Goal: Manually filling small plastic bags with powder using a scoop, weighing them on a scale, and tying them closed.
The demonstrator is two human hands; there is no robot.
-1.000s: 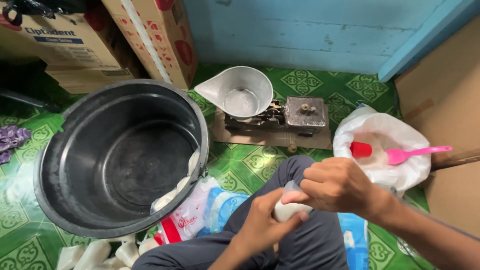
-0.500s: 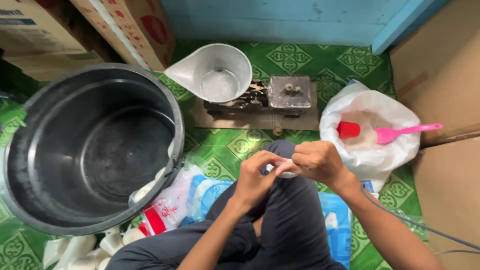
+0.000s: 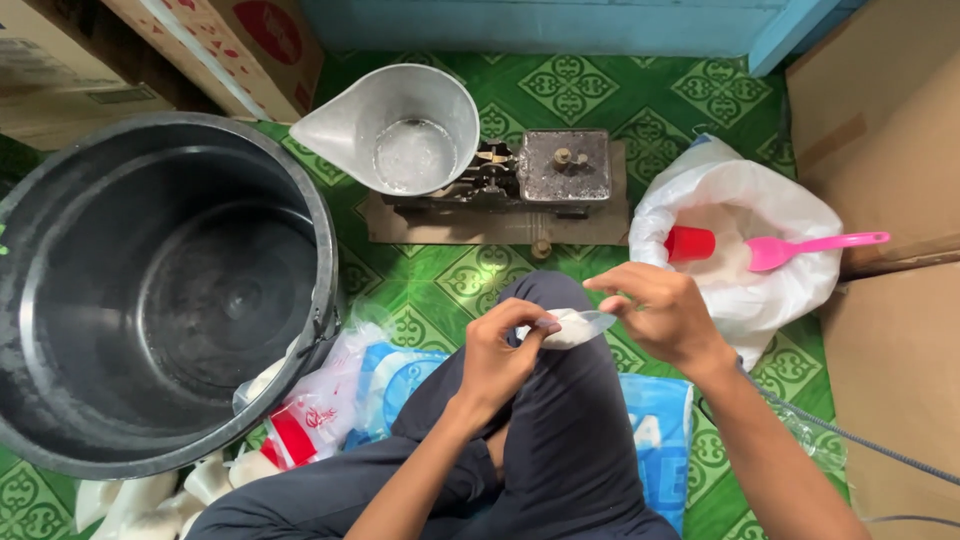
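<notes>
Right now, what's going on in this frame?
A person sits on the green patterned floor and holds a small clear packet of white powder over their knee, left hand gripping one end and right hand pinching the other. Ahead stands a balance scale with a metal scoop pan. To the right is an open white sack with a red cup and pink spoon in it. A big black tub sits left, apparently empty.

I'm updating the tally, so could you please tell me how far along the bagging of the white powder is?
Done: filled small packets lie on the floor beside the black tub. In hand: the left hand and right hand hold one filled small plastic bag between them, not visibly closed yet. Left: the white sack still holds powder, with red cup and pink scoop inside.
</notes>
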